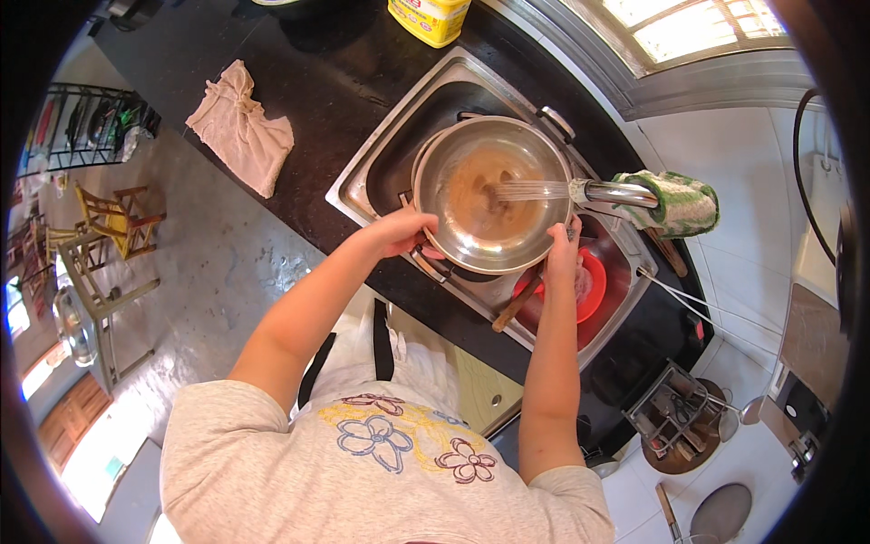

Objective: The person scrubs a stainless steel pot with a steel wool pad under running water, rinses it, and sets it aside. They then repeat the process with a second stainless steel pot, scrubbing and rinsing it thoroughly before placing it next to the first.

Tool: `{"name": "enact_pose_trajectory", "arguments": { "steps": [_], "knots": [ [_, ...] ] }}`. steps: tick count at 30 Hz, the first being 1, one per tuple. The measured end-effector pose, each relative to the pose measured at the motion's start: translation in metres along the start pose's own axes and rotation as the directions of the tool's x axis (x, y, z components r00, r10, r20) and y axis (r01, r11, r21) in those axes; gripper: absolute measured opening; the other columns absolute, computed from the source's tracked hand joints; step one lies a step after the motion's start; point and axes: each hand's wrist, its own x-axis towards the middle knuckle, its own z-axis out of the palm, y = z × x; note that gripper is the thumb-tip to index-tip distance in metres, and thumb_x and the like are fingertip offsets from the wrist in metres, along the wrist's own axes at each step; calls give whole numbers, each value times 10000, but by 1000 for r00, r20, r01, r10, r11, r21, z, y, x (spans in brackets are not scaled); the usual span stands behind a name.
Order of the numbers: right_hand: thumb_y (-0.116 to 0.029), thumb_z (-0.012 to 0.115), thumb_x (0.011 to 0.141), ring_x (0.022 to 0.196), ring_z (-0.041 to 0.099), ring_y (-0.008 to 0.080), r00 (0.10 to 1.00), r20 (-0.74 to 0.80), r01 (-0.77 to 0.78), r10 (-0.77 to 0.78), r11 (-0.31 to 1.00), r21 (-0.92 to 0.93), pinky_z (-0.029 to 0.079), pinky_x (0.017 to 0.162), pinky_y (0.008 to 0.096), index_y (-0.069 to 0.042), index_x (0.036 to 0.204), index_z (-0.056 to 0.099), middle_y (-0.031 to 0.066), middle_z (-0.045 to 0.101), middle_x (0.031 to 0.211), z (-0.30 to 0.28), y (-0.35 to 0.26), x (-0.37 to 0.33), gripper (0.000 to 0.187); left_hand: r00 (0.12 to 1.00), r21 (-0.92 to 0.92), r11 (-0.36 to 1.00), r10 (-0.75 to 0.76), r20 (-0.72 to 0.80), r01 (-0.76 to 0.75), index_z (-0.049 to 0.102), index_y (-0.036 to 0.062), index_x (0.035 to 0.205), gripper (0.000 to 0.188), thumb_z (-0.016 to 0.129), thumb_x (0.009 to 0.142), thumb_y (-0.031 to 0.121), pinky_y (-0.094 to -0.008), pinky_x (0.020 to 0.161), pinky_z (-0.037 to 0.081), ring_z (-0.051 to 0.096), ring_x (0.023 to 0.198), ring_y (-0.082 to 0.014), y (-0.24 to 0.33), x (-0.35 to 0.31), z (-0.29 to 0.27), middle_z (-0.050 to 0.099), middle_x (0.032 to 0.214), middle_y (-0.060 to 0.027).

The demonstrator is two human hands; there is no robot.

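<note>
Murky brown water (471,204) could be spilled if the round silver metal pan (528,249), clamped by left hand (408,234) and right hand (564,256), is tilted.

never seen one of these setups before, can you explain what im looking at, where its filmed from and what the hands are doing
There is no robot here, just a person with bare hands. The single picture comes from the left of two wide fisheye cameras worn on the head, looking down, so straight edges bend near the rim. The picture's left is the person's left.

The left hand and right hand hold a round metal pan by opposite sides, fingers at its edge. Water runs from the tap into it, and brownish liquid covers the bottom.

The pan is over a metal sink, which also has a red bowl in it. On the dark counter lie a pale pink cloth and, farther up, a yellow container.
</note>
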Motion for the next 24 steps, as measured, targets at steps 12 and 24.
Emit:
{"name": "enact_pose_trajectory", "arguments": {
  "steps": [12, 24],
  "knots": [
    [-100, 554, 836, 1237, 371, 342, 734, 240, 519, -635, 296, -802, 257, 1031, 475, -12, 1234, 468, 193, 405, 1328, 61, -15, -9, 417, 994, 154, 987, 58, -90, -44, 277, -41, 1317, 594, 490, 762, -32, -368, 641, 615, 680, 773, -317, -10, -3, -2, 542, 1094, -226],
    [-130, 710, 746, 917, 524, 373, 646, 382, 706, -661, 328, -627, 446, 773, 432, -66, 987, 547, 170, 537, 1013, 138, 6, 40, 298, 995, 346, 938, 19, -94, 15, 275, 4, 1313, 610, 494, 744, -7, -317, 559, 586, 681, 758, -294, -13, -14, 17, 550, 1081, -171]
  ]
}}
